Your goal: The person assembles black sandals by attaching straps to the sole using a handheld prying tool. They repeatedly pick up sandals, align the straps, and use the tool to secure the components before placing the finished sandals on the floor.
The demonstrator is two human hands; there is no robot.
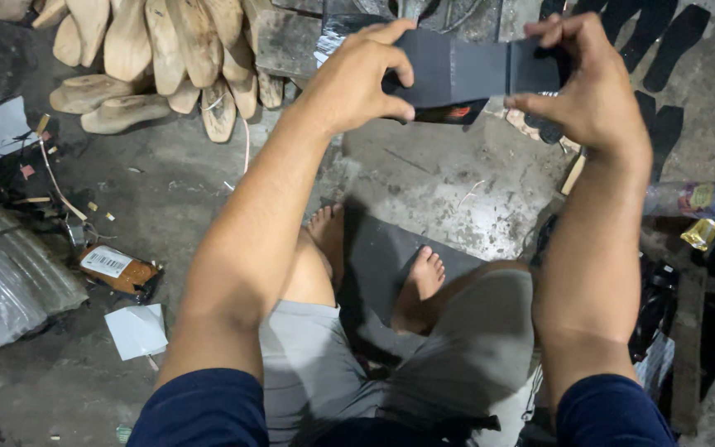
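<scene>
two hands hold one dark strip (469, 73) up in front of the person, above the concrete floor (424, 178). the left hand (357, 79) grips the strip's left end, thumb under the edge and fingers curled over the top, pinching it. the right hand (585, 87) pinches the right end between thumb and bent fingers. the strip is flat, black and stretched level between the two hands, with a bit of red showing just below it.

below, the person sits with bare feet (419, 285) resting on a dark sheet (378, 248) laid on the floor, wearing grey shorts (316, 364) and dark blue sleeves (204, 410).

a heap of wooden shoe forms (163, 58) lies at the top left. black sole cutouts (664, 37) lie at the top right, well apart from the heap. a plastic bottle (701, 199) lies on its side at the right edge. a small brown packet (119, 269) and a white scrap of paper (136, 331) lie near the left arm, beside a grey plastic bag (2, 281).
</scene>
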